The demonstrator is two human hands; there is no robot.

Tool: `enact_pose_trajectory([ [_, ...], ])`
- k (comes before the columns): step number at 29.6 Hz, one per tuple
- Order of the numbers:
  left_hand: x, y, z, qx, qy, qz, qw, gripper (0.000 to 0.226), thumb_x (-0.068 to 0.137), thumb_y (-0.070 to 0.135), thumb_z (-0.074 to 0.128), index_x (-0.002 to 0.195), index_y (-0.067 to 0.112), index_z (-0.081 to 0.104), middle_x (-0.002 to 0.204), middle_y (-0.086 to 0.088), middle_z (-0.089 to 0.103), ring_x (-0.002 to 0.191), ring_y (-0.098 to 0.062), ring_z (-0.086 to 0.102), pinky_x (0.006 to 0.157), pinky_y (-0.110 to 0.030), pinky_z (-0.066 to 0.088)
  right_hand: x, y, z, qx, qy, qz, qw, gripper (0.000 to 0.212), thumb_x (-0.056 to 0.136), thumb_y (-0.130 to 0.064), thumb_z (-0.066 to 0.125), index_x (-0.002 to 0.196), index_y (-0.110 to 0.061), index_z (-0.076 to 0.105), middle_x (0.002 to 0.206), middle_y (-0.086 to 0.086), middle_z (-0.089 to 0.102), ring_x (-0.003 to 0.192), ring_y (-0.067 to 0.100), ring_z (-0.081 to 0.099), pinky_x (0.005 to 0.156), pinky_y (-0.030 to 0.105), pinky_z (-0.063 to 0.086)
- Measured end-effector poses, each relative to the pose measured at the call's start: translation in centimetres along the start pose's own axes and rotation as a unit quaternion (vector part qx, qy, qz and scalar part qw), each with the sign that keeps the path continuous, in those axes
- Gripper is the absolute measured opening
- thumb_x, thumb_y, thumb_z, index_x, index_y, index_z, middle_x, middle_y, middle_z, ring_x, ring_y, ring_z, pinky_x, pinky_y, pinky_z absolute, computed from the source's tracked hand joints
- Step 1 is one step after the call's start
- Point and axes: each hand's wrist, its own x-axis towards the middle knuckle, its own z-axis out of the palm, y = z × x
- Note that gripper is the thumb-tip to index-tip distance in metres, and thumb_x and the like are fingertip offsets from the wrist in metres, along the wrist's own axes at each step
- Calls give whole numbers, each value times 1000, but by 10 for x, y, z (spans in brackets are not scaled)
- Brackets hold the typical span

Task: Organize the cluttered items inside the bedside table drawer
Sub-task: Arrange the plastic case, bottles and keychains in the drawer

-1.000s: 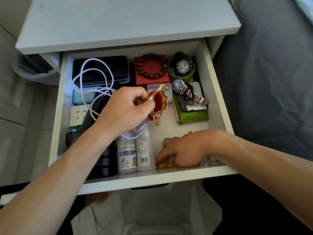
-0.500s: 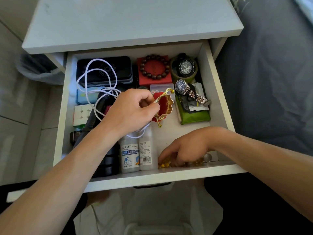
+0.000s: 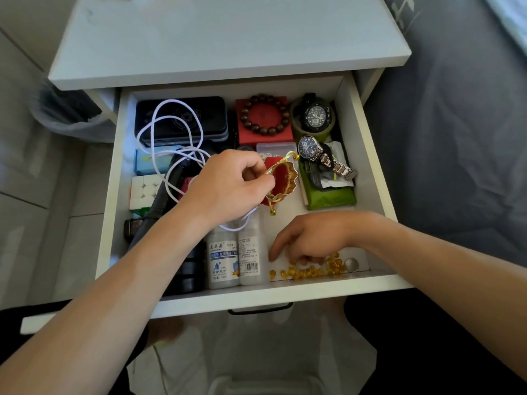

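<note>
Left hand (image 3: 228, 189) pinches the red pouch (image 3: 282, 181) open while right hand (image 3: 310, 240), fingers loosely curled, gathers yellow beads (image 3: 308, 271); probably best scooping small batches, pouch tilted close.

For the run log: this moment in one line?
left hand holds red pouch open | right hand over yellow beads | drawer open
</note>
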Motion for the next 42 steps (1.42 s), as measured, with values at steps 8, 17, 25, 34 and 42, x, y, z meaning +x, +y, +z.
enact_pose_trajectory([
  [8, 0, 0, 1, 1, -9, 0, 1000, 20, 87, 22, 67, 67, 18, 65, 63, 0, 67, 55, -9, 55, 62, -30, 47, 4, 1, 6, 11, -103, 51, 993, 49, 88, -1, 40, 117, -28, 68, 62, -1, 55, 49, 12, 40, 52, 23, 40],
  [17, 0, -4, 0, 12, -6, 9, 1000, 21, 87, 24, 66, 66, 20, 64, 62, 3, 66, 55, -7, 55, 61, -28, 47, -15, -2, -1, -108, 154, -42, 981, 31, 89, -10, 50, 99, -24, 76, 76, -21, 63, 65, -9, 56, 55, 5, 39],
  [25, 0, -3, 4, 8, -9, 26, 1000, 20, 87, 21, 68, 67, 21, 65, 61, 7, 66, 50, -2, 52, 51, -13, 40, -12, -10, 10, -274, 107, -97, 951, 27, 90, -24, 60, 114, -25, 70, 118, -1, 52, 111, 20, 50, 97, 39, 45],
  [34, -2, -1, 3, 26, -14, 37, 999, 20, 86, 22, 68, 67, 22, 65, 56, 16, 62, 51, 1, 53, 52, -7, 38, -34, 5, 9, -272, 8, 62, 960, 23, 94, -33, 51, 100, -25, 71, 95, -7, 65, 91, 17, 61, 81, 36, 52],
  [42, -4, 1, 5, 45, -13, 54, 997, 19, 87, 23, 67, 68, 21, 65, 60, 11, 65, 55, -2, 56, 52, -11, 40, -38, 18, -1, -280, 193, 4, 940, 20, 91, -25, 57, 107, -22, 69, 110, 0, 51, 103, 20, 54, 91, 39, 49],
])
